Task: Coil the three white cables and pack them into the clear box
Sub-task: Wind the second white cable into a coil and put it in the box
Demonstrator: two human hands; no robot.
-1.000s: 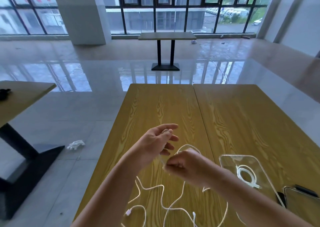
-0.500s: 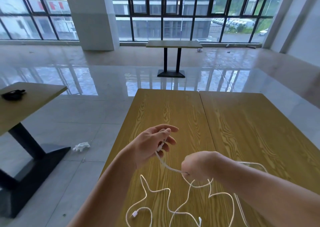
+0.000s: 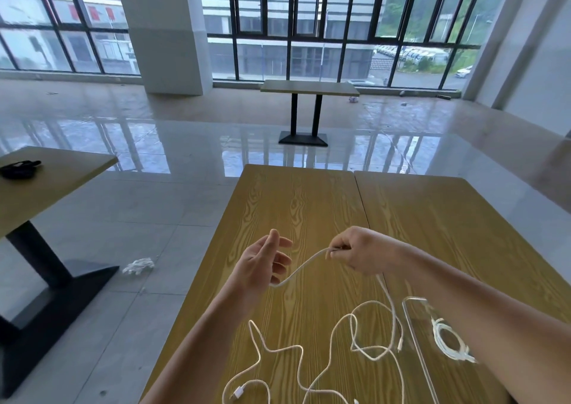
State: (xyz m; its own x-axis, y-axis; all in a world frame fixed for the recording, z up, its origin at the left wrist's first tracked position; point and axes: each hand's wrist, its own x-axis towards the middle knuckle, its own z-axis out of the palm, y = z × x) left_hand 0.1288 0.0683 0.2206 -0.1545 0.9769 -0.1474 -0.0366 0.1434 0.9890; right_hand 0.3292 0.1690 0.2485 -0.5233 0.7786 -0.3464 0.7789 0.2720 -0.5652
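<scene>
My right hand (image 3: 361,250) pinches a white cable (image 3: 304,264) and holds it above the wooden table (image 3: 296,206). The cable runs in a straight stretch down-left to my left hand (image 3: 262,263), whose lower fingers curl on its end while the index finger points up. Behind my right hand the cable drops to the table and joins loose white cable loops (image 3: 332,342); a connector (image 3: 238,393) lies at the near edge. The clear box (image 3: 411,314) sits at the right with one coiled white cable (image 3: 448,342) inside, partly hidden by my right forearm.
A seam splits the tabletop into two halves. To the left stands another table (image 3: 55,184) with a black object (image 3: 18,169) on it. A white scrap (image 3: 139,266) lies on the tiled floor. A third table (image 3: 309,88) stands by the windows.
My right hand rose up and to the right along the cable, stretching a straight length between my hands. My left hand stayed about where it was. The view shifted, and the clear box shows again.
</scene>
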